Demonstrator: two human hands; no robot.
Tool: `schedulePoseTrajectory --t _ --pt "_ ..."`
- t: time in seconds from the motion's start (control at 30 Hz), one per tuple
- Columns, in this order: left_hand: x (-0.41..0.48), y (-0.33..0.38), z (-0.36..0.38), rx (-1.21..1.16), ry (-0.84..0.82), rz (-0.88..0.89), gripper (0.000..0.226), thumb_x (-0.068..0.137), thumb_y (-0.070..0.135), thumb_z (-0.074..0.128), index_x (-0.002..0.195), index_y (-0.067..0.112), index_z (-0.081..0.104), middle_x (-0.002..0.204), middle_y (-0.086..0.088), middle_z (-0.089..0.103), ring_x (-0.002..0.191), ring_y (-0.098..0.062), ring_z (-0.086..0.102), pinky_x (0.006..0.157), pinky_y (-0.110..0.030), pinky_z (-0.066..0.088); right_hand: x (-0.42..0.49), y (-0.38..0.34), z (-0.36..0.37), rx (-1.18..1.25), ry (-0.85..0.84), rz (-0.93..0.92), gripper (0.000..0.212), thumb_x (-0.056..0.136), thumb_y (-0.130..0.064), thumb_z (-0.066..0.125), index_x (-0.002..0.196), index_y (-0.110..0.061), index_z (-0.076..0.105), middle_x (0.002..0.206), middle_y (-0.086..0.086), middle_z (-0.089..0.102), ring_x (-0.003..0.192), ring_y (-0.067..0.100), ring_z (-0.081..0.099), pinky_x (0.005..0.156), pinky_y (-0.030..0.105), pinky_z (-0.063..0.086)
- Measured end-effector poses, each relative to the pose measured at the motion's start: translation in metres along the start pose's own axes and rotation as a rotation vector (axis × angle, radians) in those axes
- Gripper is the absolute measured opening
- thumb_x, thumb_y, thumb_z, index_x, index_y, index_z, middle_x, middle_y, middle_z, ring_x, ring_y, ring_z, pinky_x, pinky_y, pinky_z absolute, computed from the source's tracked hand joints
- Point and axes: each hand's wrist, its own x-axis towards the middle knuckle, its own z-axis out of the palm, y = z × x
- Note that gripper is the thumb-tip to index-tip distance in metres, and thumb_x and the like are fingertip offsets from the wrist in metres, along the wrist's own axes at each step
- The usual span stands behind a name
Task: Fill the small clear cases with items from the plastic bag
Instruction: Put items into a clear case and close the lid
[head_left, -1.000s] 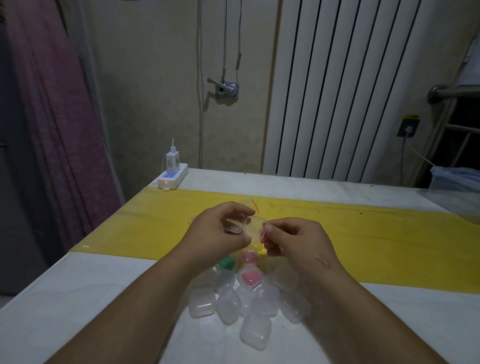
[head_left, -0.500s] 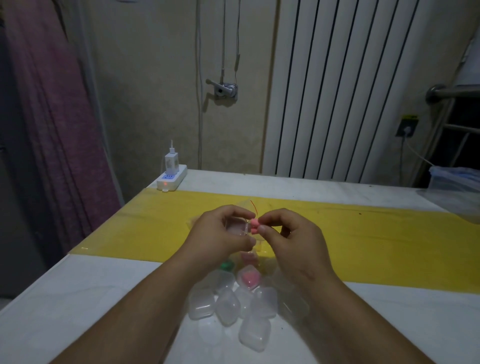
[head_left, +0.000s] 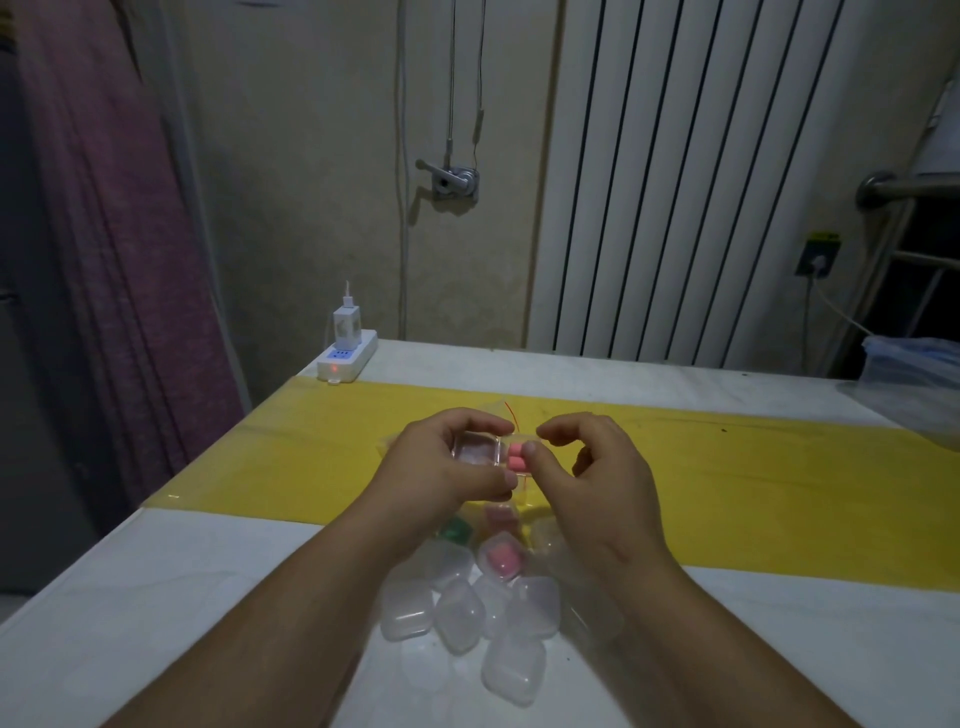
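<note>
Head view: open clear case (head_left: 478, 448) held above the yellow strip (head_left: 727, 467), gripped by the left hand (head_left: 441, 467), thumb and fingers curled round it. Right hand (head_left: 587, 467) pinches pink items (head_left: 515, 456) at the case's right half. Below the hands, a heap of closed clear cases (head_left: 467, 613) on the white table (head_left: 156, 597). Power strip (head_left: 347, 358) sits at the far edge.
</note>
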Motion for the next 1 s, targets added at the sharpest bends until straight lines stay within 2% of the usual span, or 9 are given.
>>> schedulePoseTrajectory --t 0.07,0.17,0.27,0.33,0.6,0.7,0.8,0.9,1.0 --pt "0.000 0.001 0.000 0.000 -0.008 0.000 0.042 0.067 -0.006 0.082 0.098 0.021 0.074 0.093 -0.005 0.072 0.082 -0.019 0.070 0.076 -0.039 0.061 -0.001 -0.001 -0.001 0.047 -0.015 0.043 0.011 0.084 -0.034 0.070 0.089 -0.033 0.060 0.086 -0.015 0.062 0.067 -0.002 0.050 0.057 0.014 0.036" --pt "-0.001 0.002 0.000 -0.014 -0.017 -0.004 0.042 0.068 -0.009 0.080 0.099 0.019 0.073 0.090 -0.006 0.071 0.078 -0.017 0.069 0.075 -0.039 0.061 -0.001 -0.001 0.000 0.124 -0.075 0.107 0.013 0.088 -0.033 0.068 0.099 -0.033 0.062 0.084 -0.013 0.070 0.074 -0.003 0.061 0.060 0.014 0.044" --pt "-0.001 0.002 0.001 -0.019 -0.025 -0.012 0.049 0.069 -0.009 0.080 0.106 0.022 0.071 0.100 -0.012 0.070 0.087 -0.029 0.071 0.078 -0.043 0.061 0.000 0.001 0.001 0.194 -0.097 0.151 0.011 0.089 -0.028 0.067 0.099 -0.030 0.066 0.083 -0.009 0.072 0.078 0.005 0.068 0.067 0.026 0.054" --pt "-0.002 0.003 0.001 -0.028 -0.039 -0.018 0.055 0.070 -0.009 0.079 0.112 0.025 0.068 0.103 -0.014 0.068 0.091 -0.034 0.070 0.079 -0.043 0.061 0.001 0.001 0.002 0.237 -0.096 0.164 0.005 0.090 -0.025 0.066 0.094 -0.028 0.066 0.080 -0.009 0.072 0.070 0.010 0.069 0.063 0.034 0.057" --pt "-0.003 0.005 0.000 -0.032 -0.054 -0.010 0.049 0.074 -0.008 0.076 0.113 0.020 0.064 0.102 -0.018 0.067 0.087 -0.034 0.071 0.075 -0.041 0.062 0.000 -0.001 0.000 0.304 -0.099 0.184 0.005 0.090 -0.019 0.067 0.088 -0.024 0.067 0.073 -0.006 0.073 0.062 0.010 0.068 0.057 0.028 0.056" --pt "-0.003 0.011 0.000 -0.239 -0.077 -0.060 0.031 0.089 -0.006 0.057 0.116 0.009 0.056 0.091 -0.024 0.068 0.073 -0.034 0.069 0.068 -0.037 0.062 0.001 -0.002 0.000 0.351 -0.070 0.209 0.005 0.089 -0.015 0.068 0.085 -0.018 0.067 0.069 -0.001 0.071 0.058 0.012 0.066 0.055 0.027 0.053" --pt "-0.002 0.011 0.000 -0.396 -0.109 -0.119 0.023 0.095 -0.002 0.039 0.111 0.004 0.054 0.089 -0.032 0.064 0.074 -0.036 0.066 0.063 -0.034 0.060 0.003 -0.002 -0.001 0.369 -0.046 0.240 0.006 0.086 -0.015 0.071 0.084 -0.016 0.066 0.068 0.000 0.070 0.058 0.013 0.064 0.054 0.028 0.050" --pt "-0.002 0.009 0.000 -0.385 -0.141 -0.083 0.021 0.096 0.004 0.047 0.111 0.006 0.062 0.096 -0.029 0.066 0.080 -0.036 0.066 0.070 -0.033 0.061 0.003 -0.001 -0.002 0.368 -0.034 0.253 0.011 0.083 -0.021 0.075 0.085 -0.017 0.065 0.076 0.005 0.070 0.062 0.015 0.063 0.055 0.028 0.050" --pt "-0.003 0.007 0.001 -0.338 -0.148 -0.063 0.026 0.098 0.009 0.049 0.117 0.007 0.067 0.104 -0.023 0.070 0.084 -0.030 0.068 0.078 -0.032 0.060 0.002 -0.002 -0.002 0.449 -0.047 0.279 0.006 0.085 -0.016 0.072 0.088 -0.014 0.067 0.073 0.006 0.068 0.058 0.013 0.062 0.057 0.030 0.056"
